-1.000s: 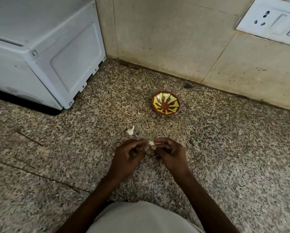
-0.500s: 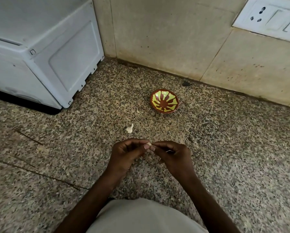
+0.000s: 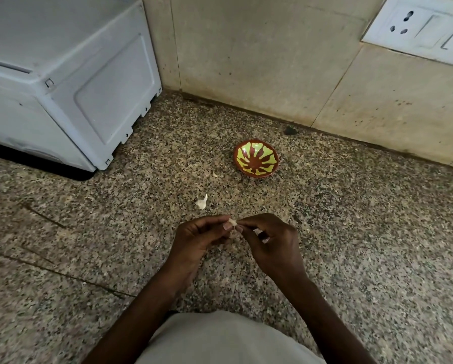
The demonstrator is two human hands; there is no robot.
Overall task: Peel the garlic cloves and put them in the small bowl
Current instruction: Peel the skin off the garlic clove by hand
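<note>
At nine to eleven o'clock sits a pale grey boxy plastic appliance [image 3: 62, 82] on the speckled granite bench [image 3: 351, 232]. My left hand [image 3: 193, 243] and right hand [image 3: 272, 245] meet at centre, fingers pinched together on a small pale garlic clove [image 3: 232, 222]. A white scrap of peel [image 3: 201, 203] lies just beyond. The small brown bowl with yellow-green rays [image 3: 256, 158] sits at one o'clock, holding nothing.

I have a single view, from a wide-angle camera on the person's head. It looks forward and steeply down onto the speckled stone table [image 3: 351, 232]. The left hand [image 3: 193, 240] and right hand [image 3: 270, 240] sit close below the lens, at centre. The tiled wall [image 3: 259, 61] closes the frame at 12 o'clock. With no second view, I record no overlap.
</note>
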